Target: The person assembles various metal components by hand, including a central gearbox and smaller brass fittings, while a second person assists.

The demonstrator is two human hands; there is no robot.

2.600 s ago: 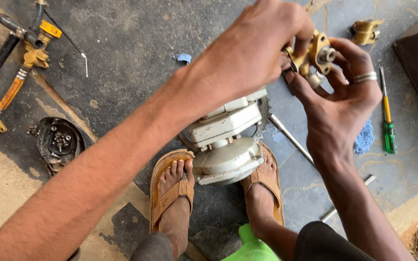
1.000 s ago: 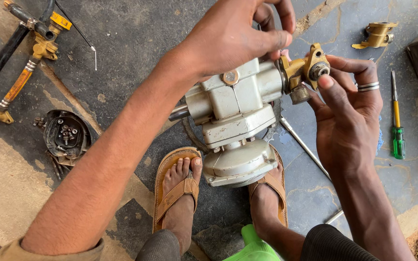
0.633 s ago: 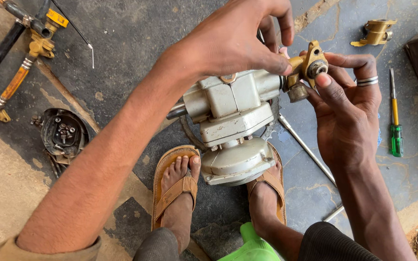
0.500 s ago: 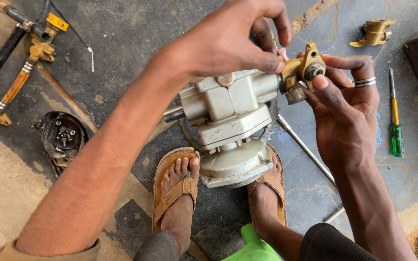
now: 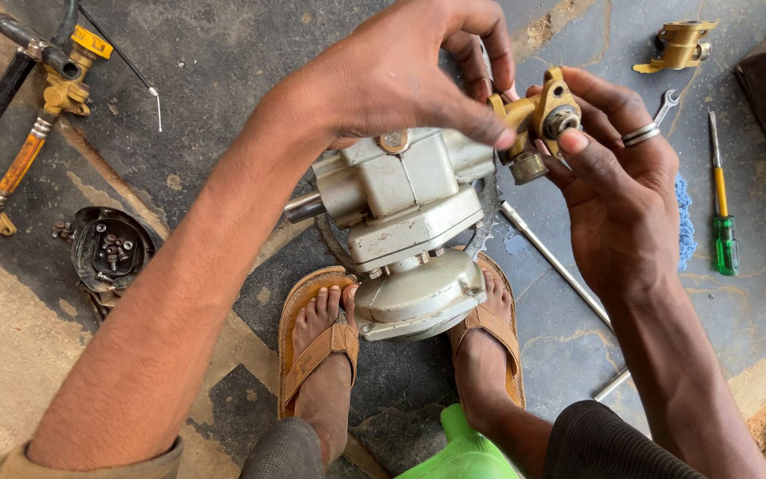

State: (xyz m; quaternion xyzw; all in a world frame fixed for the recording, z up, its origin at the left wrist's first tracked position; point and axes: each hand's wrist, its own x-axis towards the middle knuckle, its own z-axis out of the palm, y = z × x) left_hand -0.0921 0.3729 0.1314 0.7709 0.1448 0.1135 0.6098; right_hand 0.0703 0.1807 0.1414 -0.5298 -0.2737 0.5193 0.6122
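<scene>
Far left, on the concrete floor [image 5: 223, 53]: a brass-and-black hose fitting [image 5: 33, 115], and below it a dark round cover [image 5: 110, 251] holding loose screws. Centre: a grey metal pump housing [image 5: 405, 226] standing between two sandalled feet, the left foot [image 5: 319, 341] and the right foot [image 5: 487, 346]. Above it, the left hand [image 5: 401, 75] reaches across, its grip closed with thumb and fingers pinching a brass valve body [image 5: 534, 115] at the housing's upper right corner. The right hand [image 5: 618, 177], wearing a ring, holds the same brass part from the other side, its grip narrow, with the thumb pressed by the round port. Right: a thin metal rod [image 5: 556, 266] on the floor, a second brass fitting [image 5: 683, 44], a small spanner [image 5: 667, 105], and a green-and-yellow screwdriver [image 5: 722, 208].
</scene>
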